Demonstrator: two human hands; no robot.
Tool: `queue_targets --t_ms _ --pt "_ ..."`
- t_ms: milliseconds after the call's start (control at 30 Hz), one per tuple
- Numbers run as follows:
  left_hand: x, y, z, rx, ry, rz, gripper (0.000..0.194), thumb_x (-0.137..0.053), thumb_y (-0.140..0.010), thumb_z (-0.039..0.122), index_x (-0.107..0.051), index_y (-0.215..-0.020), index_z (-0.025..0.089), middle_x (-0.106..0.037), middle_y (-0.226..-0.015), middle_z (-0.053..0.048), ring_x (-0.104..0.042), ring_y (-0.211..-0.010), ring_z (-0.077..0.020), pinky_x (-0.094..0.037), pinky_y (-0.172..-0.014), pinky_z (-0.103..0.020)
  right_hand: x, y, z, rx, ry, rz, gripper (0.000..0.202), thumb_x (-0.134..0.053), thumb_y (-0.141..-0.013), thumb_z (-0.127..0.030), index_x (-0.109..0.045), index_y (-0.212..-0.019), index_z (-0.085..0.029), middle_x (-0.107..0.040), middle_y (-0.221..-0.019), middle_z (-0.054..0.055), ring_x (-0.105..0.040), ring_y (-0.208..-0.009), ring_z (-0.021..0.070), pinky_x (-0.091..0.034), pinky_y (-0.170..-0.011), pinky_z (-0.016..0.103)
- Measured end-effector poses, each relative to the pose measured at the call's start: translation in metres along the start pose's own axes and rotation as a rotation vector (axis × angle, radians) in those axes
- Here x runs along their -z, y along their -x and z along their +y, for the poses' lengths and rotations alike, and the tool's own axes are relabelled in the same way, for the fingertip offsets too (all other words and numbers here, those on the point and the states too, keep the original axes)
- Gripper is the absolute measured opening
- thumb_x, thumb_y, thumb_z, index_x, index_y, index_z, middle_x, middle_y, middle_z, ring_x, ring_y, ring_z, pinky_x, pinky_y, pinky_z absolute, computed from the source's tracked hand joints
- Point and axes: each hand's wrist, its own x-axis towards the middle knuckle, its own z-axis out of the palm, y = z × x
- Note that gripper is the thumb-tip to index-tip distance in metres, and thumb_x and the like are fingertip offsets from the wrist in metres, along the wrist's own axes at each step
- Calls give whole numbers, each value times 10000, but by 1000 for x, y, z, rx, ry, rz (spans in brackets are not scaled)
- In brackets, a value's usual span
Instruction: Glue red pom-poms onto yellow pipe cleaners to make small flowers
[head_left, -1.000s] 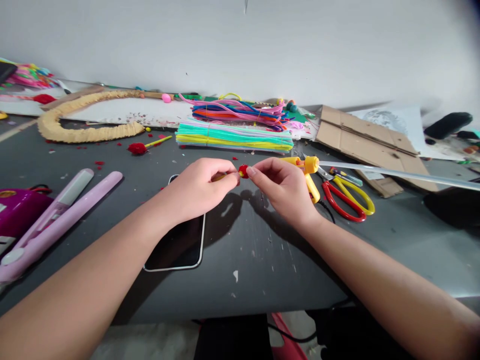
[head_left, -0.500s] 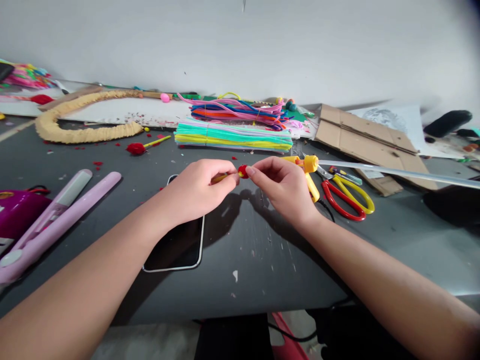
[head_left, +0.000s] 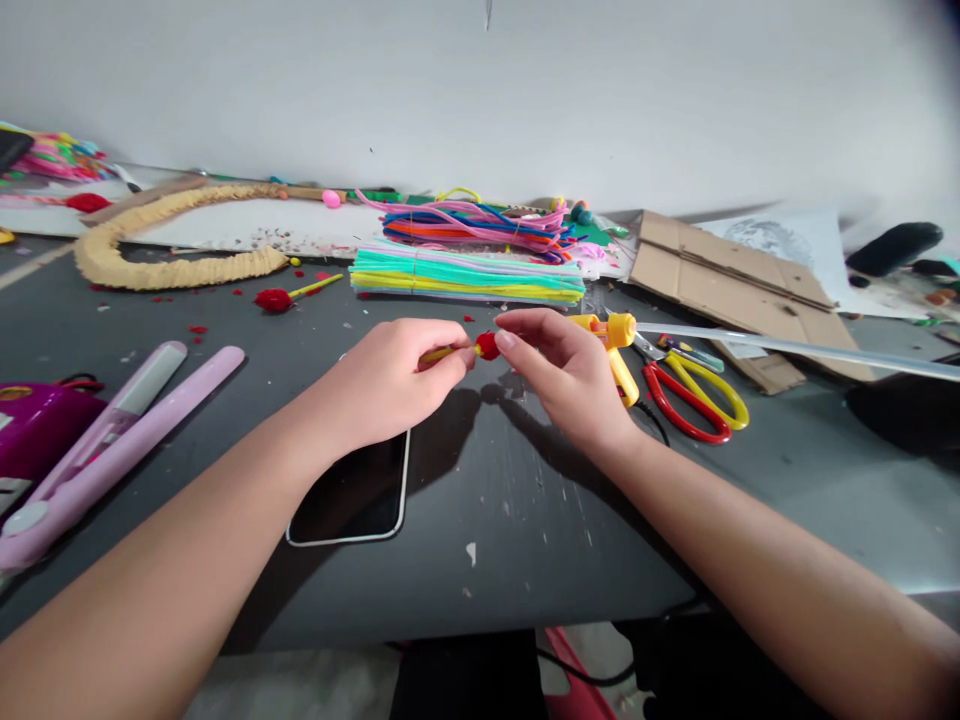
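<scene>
Between the fingertips of my left hand [head_left: 409, 375] is the yellow stem of a small red fuzzy flower [head_left: 487, 346], its red head poking out to the right. The fingers of my right hand [head_left: 566, 370] touch the right side of the red head, with the thumb and fingertips slightly apart. Under my left wrist lies a black phone with a white edge [head_left: 360, 490]. A similar red flower with a yellow stem [head_left: 274, 300] rests on the grey table [head_left: 495, 580] farther left.
Bundled coloured pipe cleaners [head_left: 465, 275] lie ahead. A yellow glue gun [head_left: 621, 330], red and yellow scissors [head_left: 686, 405] and cardboard [head_left: 727, 265] are at right. At left are a pink hair straightener [head_left: 150, 425] and a purple object [head_left: 45, 430].
My right fingers have loosened and spread a little at the red head, which now shows more. My left hand keeps its hold on the stem. The view has shifted slightly.
</scene>
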Motion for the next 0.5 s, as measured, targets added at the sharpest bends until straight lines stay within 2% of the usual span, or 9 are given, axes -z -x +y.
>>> queue_targets --t_ms 100,233,500 --pt "2 -1 -2 -2 -11 -16 297 -535 -941 453 -651 -787 227 -531 -622 18 -428 -562 -133 -262 -518 -292 1 0 0 2 -70 -65 322 -698 -912 -425 -716 -1153 -212 -744 -1149 73 -703 -1031 205 -590 -872 358" --pt "4 -1 -1 -26 -37 -39 276 -543 -938 425 -666 -804 218 -563 -647 15 -447 -576 -128 -277 -524 -284 0 1 -2 -2 -110 -159 373 -775 -853 -381 -724 -1182 -212 -747 -1192 73 -702 -1092 222 -589 -950 381" --pt "7 0 0 -22 -45 -56 295 -542 -937 417 -632 -745 213 -530 -611 23 -435 -558 -119 -282 -511 -279 1 1 -4 7 -80 -163 247 -784 -852 -346 -778 -1046 -193 -788 -1041 60 -737 -968 201 -610 -911 364"
